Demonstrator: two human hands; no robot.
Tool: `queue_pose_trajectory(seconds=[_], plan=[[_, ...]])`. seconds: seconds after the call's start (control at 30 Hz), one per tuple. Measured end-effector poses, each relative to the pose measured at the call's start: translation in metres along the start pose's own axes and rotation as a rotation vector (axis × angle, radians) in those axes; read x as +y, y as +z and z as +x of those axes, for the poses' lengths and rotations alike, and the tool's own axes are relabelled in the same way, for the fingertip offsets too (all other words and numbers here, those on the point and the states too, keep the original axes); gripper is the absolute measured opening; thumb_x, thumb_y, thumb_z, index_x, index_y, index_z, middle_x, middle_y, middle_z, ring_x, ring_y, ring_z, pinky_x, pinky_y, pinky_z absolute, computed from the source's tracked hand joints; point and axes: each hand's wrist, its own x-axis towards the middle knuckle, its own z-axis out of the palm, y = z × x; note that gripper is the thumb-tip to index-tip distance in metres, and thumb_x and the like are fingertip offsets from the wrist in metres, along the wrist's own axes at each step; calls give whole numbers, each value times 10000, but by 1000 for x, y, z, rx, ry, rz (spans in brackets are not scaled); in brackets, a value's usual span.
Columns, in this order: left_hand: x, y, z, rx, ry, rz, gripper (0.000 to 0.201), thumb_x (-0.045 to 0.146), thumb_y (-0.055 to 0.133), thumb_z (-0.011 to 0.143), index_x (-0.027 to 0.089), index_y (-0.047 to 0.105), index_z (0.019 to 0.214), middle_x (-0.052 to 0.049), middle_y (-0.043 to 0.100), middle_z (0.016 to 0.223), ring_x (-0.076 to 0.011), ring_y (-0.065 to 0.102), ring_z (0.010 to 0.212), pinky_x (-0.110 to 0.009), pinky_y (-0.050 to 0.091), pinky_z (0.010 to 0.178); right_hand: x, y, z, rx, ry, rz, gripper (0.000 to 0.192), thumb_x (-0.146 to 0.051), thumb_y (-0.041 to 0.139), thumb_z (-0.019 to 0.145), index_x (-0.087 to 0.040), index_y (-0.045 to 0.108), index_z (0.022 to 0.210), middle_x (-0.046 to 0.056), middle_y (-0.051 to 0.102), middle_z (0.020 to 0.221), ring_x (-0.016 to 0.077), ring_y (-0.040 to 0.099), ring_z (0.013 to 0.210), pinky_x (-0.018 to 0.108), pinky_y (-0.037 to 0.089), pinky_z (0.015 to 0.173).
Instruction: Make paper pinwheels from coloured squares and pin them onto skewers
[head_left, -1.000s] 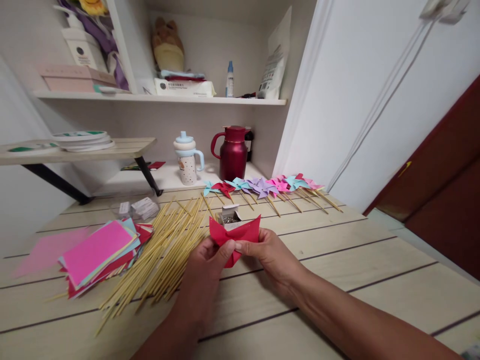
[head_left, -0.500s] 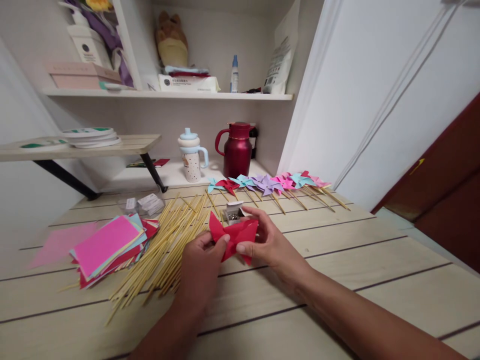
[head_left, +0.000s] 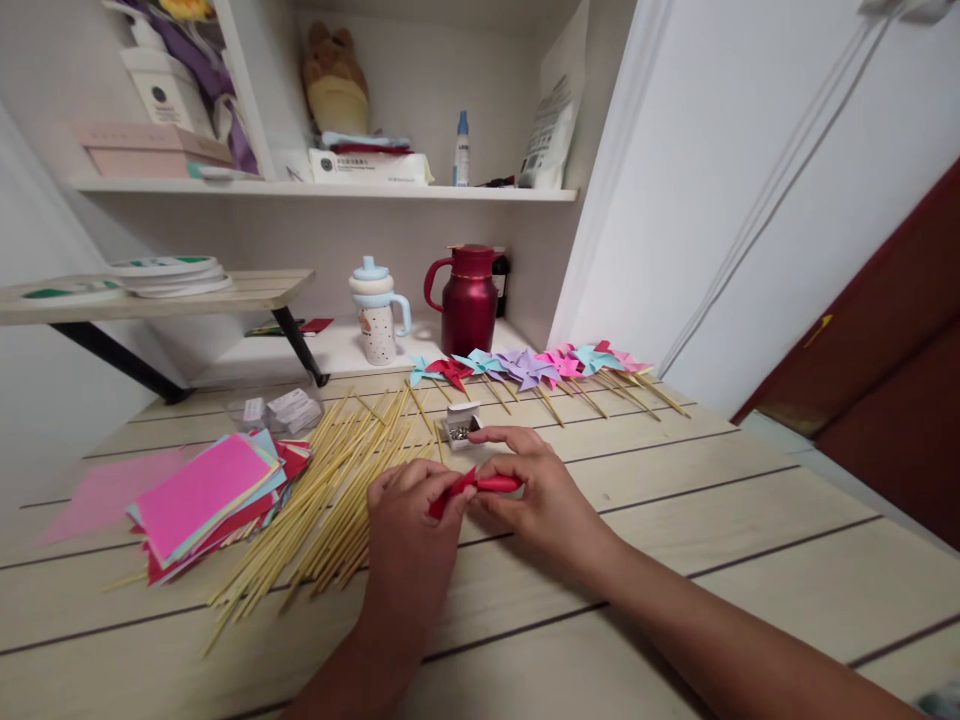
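Observation:
My left hand (head_left: 409, 525) and my right hand (head_left: 529, 490) both pinch a folded red paper piece (head_left: 469, 487), held flat and low over the wooden table (head_left: 675, 560). Just behind my right hand stands a small open white box of pins (head_left: 460, 428). A loose heap of bamboo sticks (head_left: 330, 490) lies left of my left hand. A stack of coloured paper squares (head_left: 206, 490), pink on top, rests further left. A row of finished paper pinwheels on sticks (head_left: 540, 372) lies at the back of the table.
A red thermos jug (head_left: 469, 300) and a white sippy cup (head_left: 375, 312) stand on the low shelf behind the table. A clear plastic container (head_left: 279, 408) sits behind the sticks. A wooden rack (head_left: 161, 295) juts out at left. A white wall closes the right side.
The red paper was held upright with its corners up; it is now folded down and turned nearly flat, lower toward the table. Both hands stay on it.

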Motion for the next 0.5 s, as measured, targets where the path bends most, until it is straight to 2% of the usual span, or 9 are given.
queue_pose_trajectory(seconds=[0.13, 0.23, 0.33, 0.43, 0.5], plan=[[1, 1, -2, 31, 5, -1, 87, 266, 666, 785, 244, 743, 752, -24, 722, 815, -234, 627, 834, -447, 376, 924, 0, -3, 2, -42, 62, 130, 114, -168, 720, 768, -235, 746, 680, 72, 704, 1077, 259, 593, 1104, 437, 424, 963], [2, -2, -1, 12, -14, -86, 132, 345, 654, 801, 255, 743, 764, -37, 728, 848, -246, 631, 861, -439, 379, 939, 0, -4, 3, -72, 134, 272, 118, -176, 720, 753, -229, 723, 648, 49, 722, 971, 247, 607, 1023, 397, 434, 922], [3, -7, 3, 7, -55, -197, 207, 398, 627, 814, 267, 747, 919, -60, 728, 1002, -276, 615, 1008, -436, 384, 966, -1, -4, 3, -143, 256, 446, 151, -199, 709, 739, -205, 663, 595, 22, 683, 772, 210, 611, 811, 323, 454, 734], [0, -9, 9, 56, -113, -224, 333, 427, 685, 755, 260, 727, 1040, -74, 701, 1114, -295, 585, 1100, -446, 376, 1001, -2, -5, 4, -210, 411, 645, 174, -270, 724, 724, -181, 621, 616, -27, 555, 602, 120, 484, 551, 250, 347, 529], [-5, -7, 12, 34, -135, -224, 355, 432, 713, 724, 249, 735, 1027, -86, 688, 1130, -301, 579, 1116, -450, 379, 1010, -2, -6, 4, -213, 470, 722, 197, -294, 740, 709, -172, 606, 630, -50, 502, 566, 90, 415, 507, 232, 294, 499]])
